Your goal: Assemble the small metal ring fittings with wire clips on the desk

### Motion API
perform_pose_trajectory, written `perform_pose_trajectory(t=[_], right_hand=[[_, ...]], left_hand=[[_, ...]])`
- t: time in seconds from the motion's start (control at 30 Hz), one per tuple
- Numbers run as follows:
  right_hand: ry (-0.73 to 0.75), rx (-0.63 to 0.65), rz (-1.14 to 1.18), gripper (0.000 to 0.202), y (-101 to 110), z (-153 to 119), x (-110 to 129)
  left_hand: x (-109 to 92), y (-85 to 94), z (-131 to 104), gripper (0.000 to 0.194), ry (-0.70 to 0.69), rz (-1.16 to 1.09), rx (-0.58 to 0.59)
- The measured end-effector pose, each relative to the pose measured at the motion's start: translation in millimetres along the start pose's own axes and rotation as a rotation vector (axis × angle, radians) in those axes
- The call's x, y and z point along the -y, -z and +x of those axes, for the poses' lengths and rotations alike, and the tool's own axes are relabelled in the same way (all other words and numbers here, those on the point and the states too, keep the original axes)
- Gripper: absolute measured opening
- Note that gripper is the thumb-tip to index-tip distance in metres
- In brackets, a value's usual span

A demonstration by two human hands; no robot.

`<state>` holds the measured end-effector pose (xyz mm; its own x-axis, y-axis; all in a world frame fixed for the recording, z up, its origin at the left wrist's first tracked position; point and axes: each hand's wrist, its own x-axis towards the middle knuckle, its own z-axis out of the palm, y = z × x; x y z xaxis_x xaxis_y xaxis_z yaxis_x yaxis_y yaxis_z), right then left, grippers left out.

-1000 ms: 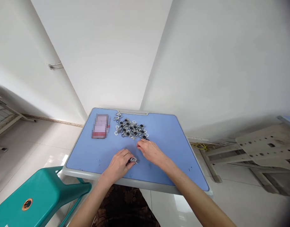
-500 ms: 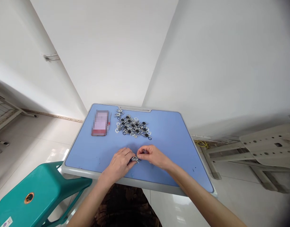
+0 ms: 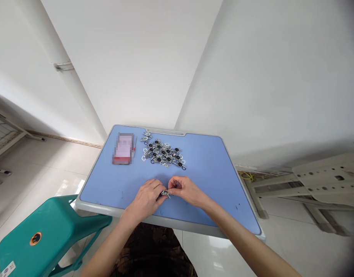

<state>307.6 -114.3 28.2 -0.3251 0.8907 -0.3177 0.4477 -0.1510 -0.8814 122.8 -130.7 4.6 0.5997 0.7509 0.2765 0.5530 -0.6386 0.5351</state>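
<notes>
My left hand [image 3: 148,197] is closed around a small silver metal part [image 3: 166,193] with a flat plate and thin prongs, held low over the front of the blue table. At its right edge, the thumb and forefinger of my right hand [image 3: 187,190] are pinched together. What lies in that pinch is too small and hidden to make out. Beyond both hands is a loose pile of similar metal parts [image 3: 163,152], many with round black centres. Several bare metal pieces [image 3: 146,136] lie at its upper left.
A phone-like device [image 3: 123,149] with a blurred screen lies at the table's left, beside a thin screwdriver-like tool [image 3: 134,147] with a red section. The blue tabletop [image 3: 206,161] has a raised grey rim. A green stool [image 3: 55,227] stands at left; a metal frame [image 3: 309,184] is at right.
My hands stay together at the same spot, with only slight finger movement around the metal part. The view has shifted a little; the pile looks unchanged.
</notes>
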Motion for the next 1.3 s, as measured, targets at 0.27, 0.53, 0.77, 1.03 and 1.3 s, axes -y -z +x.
perform_pose_trajectory(t=[0.27, 0.53, 0.77, 1.03, 1.3], right_hand=[[-0.007, 0.008, 0.074, 0.010, 1.6, 0.3, -0.6], [-0.122, -0.056, 0.239, 0.016, 7.2, -7.6, 1.1], [-0.093, 0.014, 0.560, 0.038, 31.2, -26.4, 8.4], [0.055, -0.095, 0.517, 0.027, 39.4, 6.8, 4.8], [0.278, -0.139, 0.419, 0.035, 30.1, 18.0, -1.0]], left_hand=[[-2.4, -0.7, 1.3, 0.007, 0.034, -0.015, -0.017], [-3.0, 0.3, 1.8, 0.009, 0.038, -0.047, -0.035], [-3.1, -0.6, 2.2, 0.009, 0.050, -0.078, -0.041], [-0.1, -0.6, 3.9, 0.008, 0.063, -0.067, -0.049], [7.1, 0.5, 9.4, 0.007, 0.080, -0.016, -0.074]])
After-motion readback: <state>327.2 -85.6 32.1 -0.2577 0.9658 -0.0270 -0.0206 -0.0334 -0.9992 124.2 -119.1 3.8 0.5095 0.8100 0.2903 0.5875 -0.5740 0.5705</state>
